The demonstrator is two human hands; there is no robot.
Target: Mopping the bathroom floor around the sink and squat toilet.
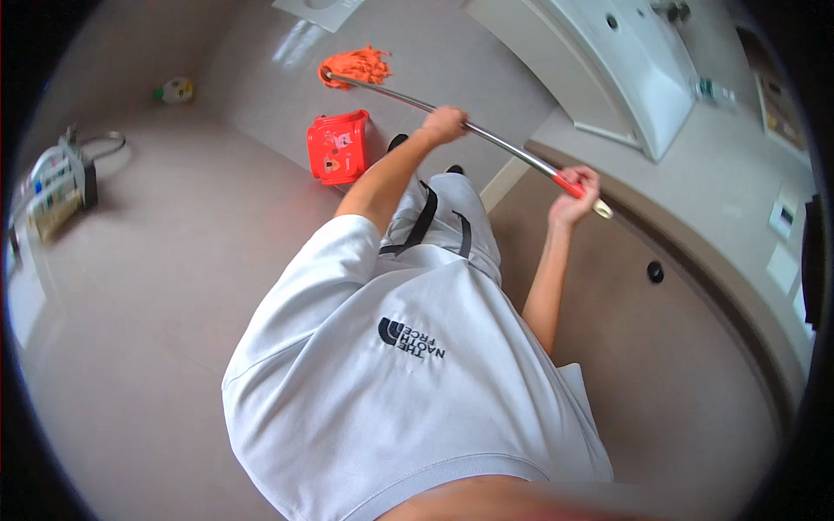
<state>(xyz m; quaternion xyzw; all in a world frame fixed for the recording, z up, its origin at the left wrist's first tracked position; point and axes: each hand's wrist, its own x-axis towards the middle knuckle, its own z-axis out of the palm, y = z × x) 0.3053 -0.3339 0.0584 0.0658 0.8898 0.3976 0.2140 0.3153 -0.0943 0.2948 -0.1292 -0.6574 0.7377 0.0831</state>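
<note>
I hold a long mop with a head of orange strands (360,67) that rests on the floor at the far side. Its metal pole (511,150) slants from the head down to the right. My left hand (446,124) is closed around the middle of the pole. Near the top end, my right hand (575,197) wraps round the red grip, with a pale end cap (603,209) sticking out past it. A red plastic bin or stool (338,148) with cartoon animal pictures stands close to my feet, left of my left forearm.
On the right, a white washbasin (615,61) is set in a cabinet. A shower fixture with a hose (65,182) hangs at the left wall. A pale bottle with a green part (177,90) stands by the far left corner. A white floor fixture (320,10) lies at the top.
</note>
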